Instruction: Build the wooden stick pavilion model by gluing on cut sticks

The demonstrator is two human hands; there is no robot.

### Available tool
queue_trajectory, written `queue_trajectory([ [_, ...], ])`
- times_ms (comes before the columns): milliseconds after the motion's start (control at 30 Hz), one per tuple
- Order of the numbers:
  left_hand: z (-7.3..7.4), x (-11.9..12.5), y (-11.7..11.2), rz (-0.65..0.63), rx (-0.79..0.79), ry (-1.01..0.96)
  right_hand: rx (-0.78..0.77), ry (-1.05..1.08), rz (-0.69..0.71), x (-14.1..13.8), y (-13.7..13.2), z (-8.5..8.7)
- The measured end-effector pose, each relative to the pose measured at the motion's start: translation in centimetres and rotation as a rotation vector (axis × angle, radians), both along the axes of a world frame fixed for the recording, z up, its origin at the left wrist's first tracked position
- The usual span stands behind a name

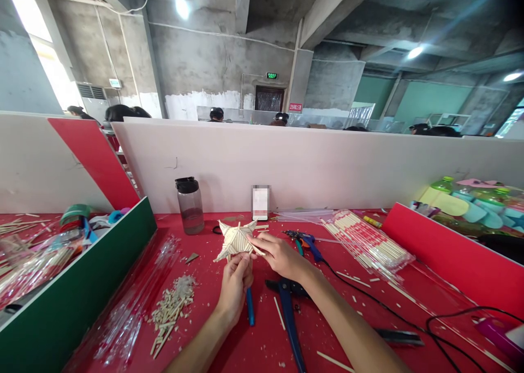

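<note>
A star-shaped craft built from pale wooden sticks [236, 238] is held up above the red tabletop. My left hand [237, 279] pinches its lower edge between thumb and fingers. From the right, my right hand [282, 255] has its fingers on the star's right point, with the thumb side partly hidden. Below the hands lie a blue pen-like tool [250, 307] and a blue-handled cutter [290, 318]. A blue glue gun [309, 246] with a black cord rests just beyond my right hand.
Stick offcuts [174, 307] are heaped at left, beside clear plastic sleeves [135, 302]. A water bottle [190, 206] and a phone [260, 202] stand by the white partition [327, 171]. Bundled wooden sticks [364, 242] lie right. Green [82, 285] and red [450, 247] dividers flank the workspace.
</note>
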State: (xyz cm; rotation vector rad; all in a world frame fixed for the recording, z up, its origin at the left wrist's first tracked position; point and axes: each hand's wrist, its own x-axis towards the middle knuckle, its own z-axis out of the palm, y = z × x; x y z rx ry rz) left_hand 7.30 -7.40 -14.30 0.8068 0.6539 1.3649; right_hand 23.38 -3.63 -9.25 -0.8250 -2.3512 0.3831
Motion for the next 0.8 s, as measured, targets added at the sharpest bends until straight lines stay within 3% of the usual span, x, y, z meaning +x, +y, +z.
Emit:
queue_trajectory([
  [800,0.17,-0.37,0.03,-0.046,0.000,0.026,0.020,-0.031,-0.006,0.28,0.22,-0.10],
])
